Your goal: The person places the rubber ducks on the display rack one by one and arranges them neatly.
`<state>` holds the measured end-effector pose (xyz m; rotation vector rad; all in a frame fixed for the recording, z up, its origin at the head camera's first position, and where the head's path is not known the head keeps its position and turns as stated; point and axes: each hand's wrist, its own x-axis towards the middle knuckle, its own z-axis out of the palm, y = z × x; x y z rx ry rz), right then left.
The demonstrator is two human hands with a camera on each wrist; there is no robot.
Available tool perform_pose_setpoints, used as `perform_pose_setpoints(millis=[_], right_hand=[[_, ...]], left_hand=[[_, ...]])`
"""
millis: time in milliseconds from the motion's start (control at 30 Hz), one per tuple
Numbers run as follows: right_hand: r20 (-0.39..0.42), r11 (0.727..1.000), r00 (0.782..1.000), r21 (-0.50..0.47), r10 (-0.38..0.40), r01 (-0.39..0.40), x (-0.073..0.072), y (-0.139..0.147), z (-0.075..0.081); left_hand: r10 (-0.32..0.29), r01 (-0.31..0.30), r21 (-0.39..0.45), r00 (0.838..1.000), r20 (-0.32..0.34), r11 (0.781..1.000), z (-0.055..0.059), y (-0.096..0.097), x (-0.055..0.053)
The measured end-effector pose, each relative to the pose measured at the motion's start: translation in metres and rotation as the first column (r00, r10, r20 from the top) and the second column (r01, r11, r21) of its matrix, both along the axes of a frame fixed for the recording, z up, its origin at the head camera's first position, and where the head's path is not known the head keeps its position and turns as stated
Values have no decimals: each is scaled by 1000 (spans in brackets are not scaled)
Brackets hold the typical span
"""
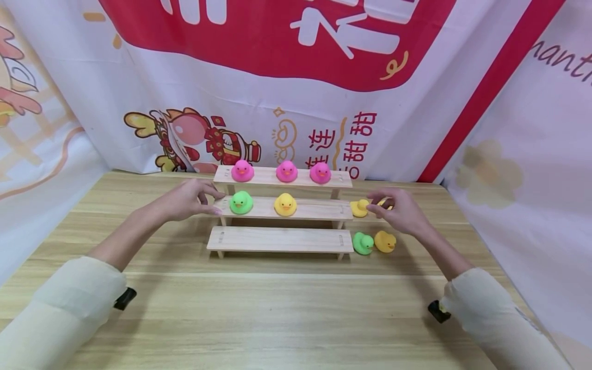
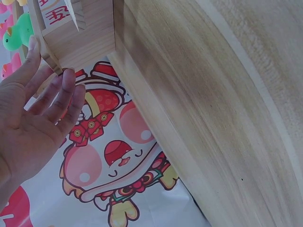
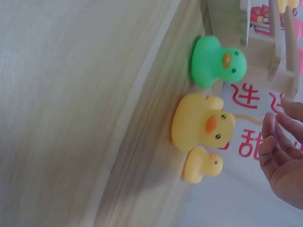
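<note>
A three-tier wooden display rack (image 1: 279,239) stands on the table. My left hand (image 1: 191,199) holds the left end of its middle shelf, thumb and fingers about the board (image 2: 49,56). A green rubber duck (image 1: 241,203) and a yellow duck (image 1: 285,205) sit on that shelf. Beyond the rack's right end, my right hand (image 1: 400,209) hovers over a group of ducks, its fingers bent loosely around nothing visible. Nearest its fingertips is a yellow duck (image 1: 359,208). Another yellow duck is partly hidden behind the hand. In front stand a green duck (image 1: 363,243) and a darker yellow duck (image 1: 385,241).
Three pink ducks (image 1: 287,171) sit on the top shelf. The lowest shelf is bare wood. A printed white and red cloth (image 1: 277,92) hangs right behind the rack, and more cloth (image 1: 522,169) borders the table (image 1: 277,318) at the sides.
</note>
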<state>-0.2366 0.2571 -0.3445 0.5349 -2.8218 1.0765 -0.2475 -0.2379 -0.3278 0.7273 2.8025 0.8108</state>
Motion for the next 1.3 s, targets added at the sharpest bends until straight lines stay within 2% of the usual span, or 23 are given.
perform_pose_setpoints(millis=[233,600,1000,1300], right_hand=[[36,992,995,92,-94,90,-12,13,-8],[90,972,986,201,-143,123,-26,24,-14],[113,971,985,219,-128,101,-35,28,-21],[49,967,994,242,-98,83,-41,33,-28]], left_hand=[[0,0,1,1000,-2,1000,-1,-1,-1],[-6,6,26,1000,-16,1000,-3,-3,0],[-16,16,8,1000,-23,1000,-2,-2,-1],[-14,13,-9,1000,-20,1000,-1,-1,-1]])
